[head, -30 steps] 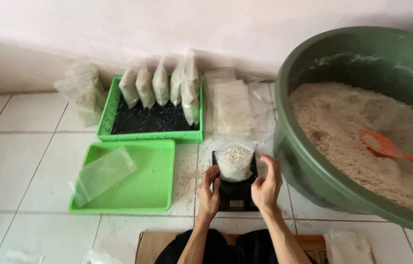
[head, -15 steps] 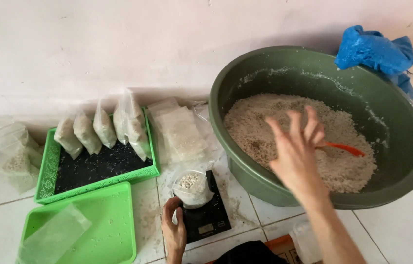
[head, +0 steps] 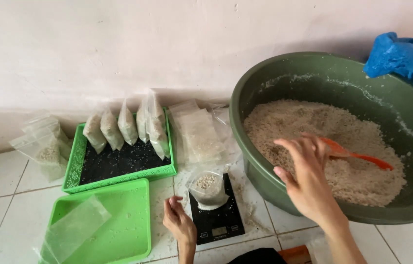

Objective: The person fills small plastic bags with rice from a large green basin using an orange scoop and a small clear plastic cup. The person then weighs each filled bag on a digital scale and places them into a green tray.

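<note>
One large green basin (head: 265,161) of pale grain stands at my right, the biggest item present, with an orange scoop (head: 358,155) lying in the grain. My right hand (head: 306,181) reaches over the basin's near rim, fingers spread and empty, just short of the scoop's bowl. Two green trays sit to the left: a mesh tray (head: 74,168) holding about five filled bags upright, and a flat tray (head: 128,230) bearing one empty clear bag (head: 72,227). A black scale (head: 216,225) lies between trays and basin, carrying the part-filled bag (head: 208,188). My left hand (head: 179,225) rests loosely curled just beside the scale, holding nothing. Judgement: weighing is in hand, the bag awaiting more grain. The next move calls for gripping the scoop handle.
</note>
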